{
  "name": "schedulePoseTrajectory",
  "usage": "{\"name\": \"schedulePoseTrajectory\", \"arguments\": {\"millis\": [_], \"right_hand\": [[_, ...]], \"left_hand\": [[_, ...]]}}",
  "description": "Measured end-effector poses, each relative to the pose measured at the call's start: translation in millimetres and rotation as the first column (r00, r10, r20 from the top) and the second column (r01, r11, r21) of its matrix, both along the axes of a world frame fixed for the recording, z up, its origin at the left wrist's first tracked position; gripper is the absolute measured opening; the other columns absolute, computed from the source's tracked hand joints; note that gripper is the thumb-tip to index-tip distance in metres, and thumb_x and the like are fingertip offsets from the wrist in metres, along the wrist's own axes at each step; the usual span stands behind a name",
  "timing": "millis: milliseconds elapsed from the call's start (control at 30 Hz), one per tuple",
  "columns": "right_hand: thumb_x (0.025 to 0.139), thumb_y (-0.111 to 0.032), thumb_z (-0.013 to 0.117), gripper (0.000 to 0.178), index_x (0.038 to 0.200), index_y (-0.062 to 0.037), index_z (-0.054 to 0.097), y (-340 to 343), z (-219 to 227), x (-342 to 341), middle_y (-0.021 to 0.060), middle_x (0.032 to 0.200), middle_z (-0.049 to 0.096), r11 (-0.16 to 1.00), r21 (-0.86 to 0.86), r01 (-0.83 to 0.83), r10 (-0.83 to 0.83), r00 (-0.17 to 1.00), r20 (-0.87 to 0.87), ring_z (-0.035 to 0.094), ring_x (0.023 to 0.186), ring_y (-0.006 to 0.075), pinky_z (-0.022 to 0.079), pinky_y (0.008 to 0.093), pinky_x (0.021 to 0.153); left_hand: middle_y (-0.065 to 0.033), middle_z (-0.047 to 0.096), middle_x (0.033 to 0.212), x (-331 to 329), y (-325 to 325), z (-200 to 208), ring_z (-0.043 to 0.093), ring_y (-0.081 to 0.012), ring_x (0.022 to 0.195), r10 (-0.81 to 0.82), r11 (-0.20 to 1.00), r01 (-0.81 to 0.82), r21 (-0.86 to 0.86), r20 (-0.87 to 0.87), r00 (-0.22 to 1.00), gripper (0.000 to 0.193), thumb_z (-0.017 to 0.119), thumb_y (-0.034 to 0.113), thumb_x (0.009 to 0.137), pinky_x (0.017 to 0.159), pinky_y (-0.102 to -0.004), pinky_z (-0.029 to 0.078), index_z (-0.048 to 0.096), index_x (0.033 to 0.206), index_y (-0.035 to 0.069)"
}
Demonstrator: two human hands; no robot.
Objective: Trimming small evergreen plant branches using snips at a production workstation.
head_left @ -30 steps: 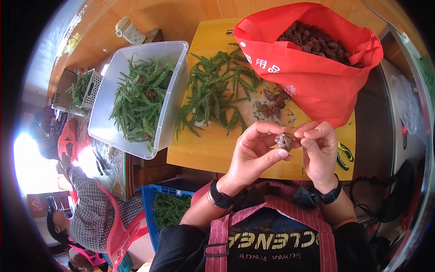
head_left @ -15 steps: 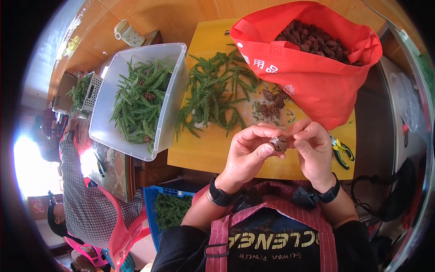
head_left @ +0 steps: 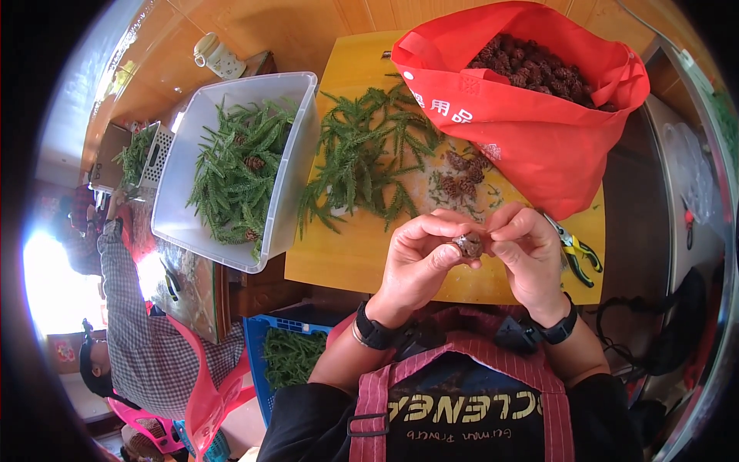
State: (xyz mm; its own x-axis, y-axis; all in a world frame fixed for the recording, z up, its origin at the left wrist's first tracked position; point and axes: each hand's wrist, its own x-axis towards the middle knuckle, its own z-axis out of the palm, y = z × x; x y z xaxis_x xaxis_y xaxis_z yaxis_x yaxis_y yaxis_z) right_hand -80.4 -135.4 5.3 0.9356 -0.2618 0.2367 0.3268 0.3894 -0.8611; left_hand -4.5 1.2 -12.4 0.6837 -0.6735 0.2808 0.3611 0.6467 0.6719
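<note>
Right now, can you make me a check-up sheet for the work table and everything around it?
Surface: yellow board, scraps beside the bag.
Job's things: small brown cone; red bag of cones; green sprigs on the board and in the clear bin.
Clutter: loose cones, pliers.
Hands: left hand pinches the small brown cone; right hand has its fingertips together beside it.
Cables: dark loops lower right, too unclear to identify.
Surroundings: co-worker's checked sleeve, pink chair, blue crate.

The left hand (head_left: 422,252) and right hand (head_left: 530,256) shift leftward with the brown piece (head_left: 467,246) — baring more of the pliers (head_left: 568,240) to my remote view — as a co-worker's checked sleeve (head_left: 125,285) stretches toward the white crate (head_left: 157,158).
</note>
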Motion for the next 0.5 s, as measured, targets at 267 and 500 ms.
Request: {"name": "schedulePoseTrajectory", "arguments": {"millis": [267, 500], "right_hand": [[0.081, -0.005, 0.063, 0.01, 0.08, -0.0035, 0.053, 1, 6, 1, 0.0069, 0.09, 0.051, 0.998, -0.047, 0.028, -0.031, 0.997, -0.07, 0.052, 0.079, 0.0127, 0.044, 0.0234, 0.071], [0.081, -0.003, 0.063, 0.01, 0.08, -0.0027, 0.053, -6, 12, 4, 0.0062, 0.09, 0.05, 0.998, -0.03, -0.052, 0.05, 0.995, -0.084, 0.053, 0.08, 0.0127, 0.049, 0.0234, 0.068]], "left_hand": [[-0.019, 0.054, 0.105, -1, 0, 0, 0.059, -0.025, 0.089, 0.02, 1.0, -0.02, 0.0, 0.032, 0.999, 0.022, 0.061, 0.015, 0.085, 0.071, -0.0327, 0.052, 0.056, 0.104, 0.006], [-0.0191, 0.056, 0.1, 4, 4, 6, 0.059, -0.0243, 0.087, -0.077, 0.995, 0.075, 0.071, 0.033, 0.996, 0.023, 0.063, 0.02, 0.084, 0.069, -0.0333, 0.051, 0.059, 0.101, 0.005]]}}
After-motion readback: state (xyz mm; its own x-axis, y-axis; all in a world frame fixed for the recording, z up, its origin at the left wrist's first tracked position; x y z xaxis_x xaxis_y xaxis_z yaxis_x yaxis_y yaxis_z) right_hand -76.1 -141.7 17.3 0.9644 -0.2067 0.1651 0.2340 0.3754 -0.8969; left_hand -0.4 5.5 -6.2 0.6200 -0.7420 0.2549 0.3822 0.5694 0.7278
